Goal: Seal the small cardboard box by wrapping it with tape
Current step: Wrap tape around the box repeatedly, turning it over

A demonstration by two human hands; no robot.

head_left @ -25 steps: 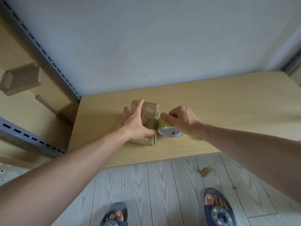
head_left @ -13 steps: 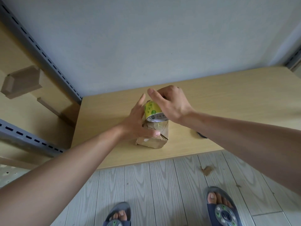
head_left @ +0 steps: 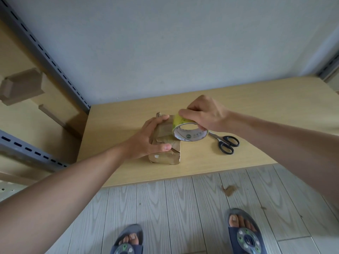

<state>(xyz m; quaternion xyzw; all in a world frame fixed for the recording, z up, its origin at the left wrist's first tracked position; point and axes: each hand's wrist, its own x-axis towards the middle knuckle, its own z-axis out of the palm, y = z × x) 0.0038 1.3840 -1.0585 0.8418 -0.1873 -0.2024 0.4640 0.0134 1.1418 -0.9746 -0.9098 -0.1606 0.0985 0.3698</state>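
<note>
The small brown box point(head_left: 166, 156) sits on the desk point(head_left: 256, 99), near the front edge. It looks bumpy and is already wrapped in shiny tape.

The left hand point(head_left: 145, 142) holds the box from its left side. The fingers curl over the far top edge and the thumb presses on the near top. It held the box the same way half a second ago.

The right hand point(head_left: 207, 114) grips the tape roll point(head_left: 190, 136), with the thumb on the yellow side and the fingers curled round the back. Half a second ago the roll was up on top of the box, close to the left hand's fingers. Now it has moved over to the top right corner of the box, and it is tipped so the round hole faces up and forward. One second ago it was down low at the right side of the box, near the desk.

Black scissors point(head_left: 226, 143) lie on the desk to the right of the box, well apart from it. Before, the right arm hid almost all of them, and now they show in full.

On the floor point(head_left: 165, 208), in front of the box and to the right, lies a small brown scrap point(head_left: 229, 189)
</note>
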